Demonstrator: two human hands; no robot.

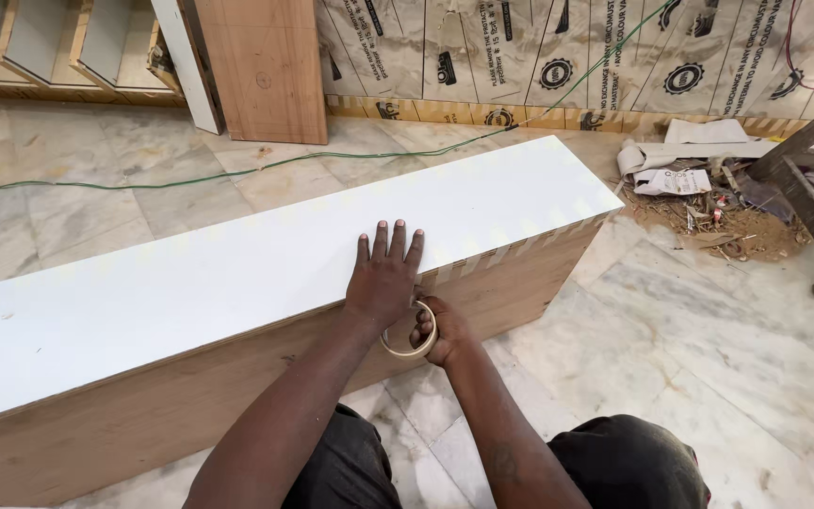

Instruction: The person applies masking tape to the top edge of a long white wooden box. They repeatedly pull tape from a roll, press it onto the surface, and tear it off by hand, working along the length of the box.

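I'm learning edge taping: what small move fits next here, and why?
Probably pull the tape roll in the right hand leftward along the edge, since taped strips already run rightward while the left hand presses flat on the white panel.

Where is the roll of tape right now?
The roll of tape is in the right hand, against the plywood side of the box, just below the left hand lying flat on the white top panel.
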